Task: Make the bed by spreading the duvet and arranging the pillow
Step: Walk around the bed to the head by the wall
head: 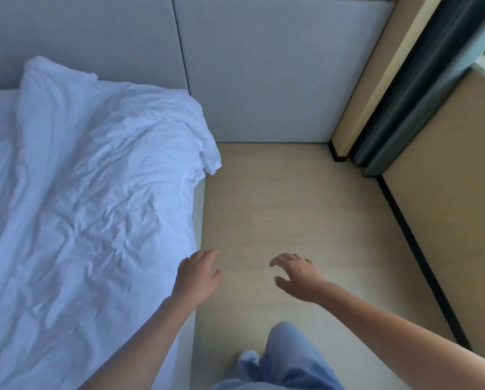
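Observation:
A crumpled white duvet [89,209] covers the bed on the left, its corner [210,161] hanging over the bed's right edge near the headboard. A raised white fold [47,80], maybe a pillow under the cover, stands at the top left. My left hand [197,274] hovers at the bed's right edge, fingers apart, holding nothing. My right hand [296,275] is out over the floor, fingers curled and spread, empty. Neither hand touches the duvet.
A grey padded headboard wall [264,80] runs along the back. Beige floor [292,206] lies between the bed and a beige wall [446,220] with black skirting. A dark curtain [421,88] hangs at the right. My leg in blue trousers [292,358] stands below.

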`<state>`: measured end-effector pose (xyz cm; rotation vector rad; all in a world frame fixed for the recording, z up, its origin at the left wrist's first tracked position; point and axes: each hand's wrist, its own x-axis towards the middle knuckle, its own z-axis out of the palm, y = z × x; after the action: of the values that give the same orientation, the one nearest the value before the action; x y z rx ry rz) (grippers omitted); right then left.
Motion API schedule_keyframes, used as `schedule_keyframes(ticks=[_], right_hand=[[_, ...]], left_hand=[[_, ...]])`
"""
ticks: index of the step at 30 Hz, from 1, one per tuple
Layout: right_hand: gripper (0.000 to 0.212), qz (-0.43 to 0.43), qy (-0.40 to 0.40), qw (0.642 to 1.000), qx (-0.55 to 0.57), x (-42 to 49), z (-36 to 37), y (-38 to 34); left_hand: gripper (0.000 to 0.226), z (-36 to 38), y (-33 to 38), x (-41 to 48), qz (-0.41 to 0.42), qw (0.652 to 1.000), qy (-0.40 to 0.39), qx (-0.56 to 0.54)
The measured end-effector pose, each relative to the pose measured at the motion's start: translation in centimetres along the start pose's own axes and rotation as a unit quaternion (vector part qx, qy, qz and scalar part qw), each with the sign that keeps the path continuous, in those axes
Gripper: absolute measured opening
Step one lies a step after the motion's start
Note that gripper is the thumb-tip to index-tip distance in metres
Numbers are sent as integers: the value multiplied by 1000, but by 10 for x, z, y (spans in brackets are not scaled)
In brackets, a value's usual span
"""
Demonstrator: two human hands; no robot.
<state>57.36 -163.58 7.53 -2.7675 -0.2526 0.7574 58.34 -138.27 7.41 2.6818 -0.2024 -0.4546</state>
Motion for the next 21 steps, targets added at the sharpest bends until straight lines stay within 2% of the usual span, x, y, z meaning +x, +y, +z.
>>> schedule_keyframes(ticks=[6,11,14,15,18,21], right_hand=[[41,-52,-18,998,-26,154,-88,26],[40,-127,-40,989,-68,307,-169,28],[41,-185,-45,976,-105,395,-225,3],[41,-202,-44,972,-111,424,-242,-8],[41,-249,-75,957,-129,493,-277,-49],[36,-304,-107,935,-151,568,-296,-99]], left_hand=[[40,-48,-8,145,-40,999,29,-23],[39,-89,-34,247,-139,985,73,-64],[63,-126,-53,295,-192,972,106,-84],[63,-139,-63,311,-211,965,123,-93],[38,-167,-90,341,-276,937,174,-126],[34,-183,-129,367,-362,889,213,-183]])
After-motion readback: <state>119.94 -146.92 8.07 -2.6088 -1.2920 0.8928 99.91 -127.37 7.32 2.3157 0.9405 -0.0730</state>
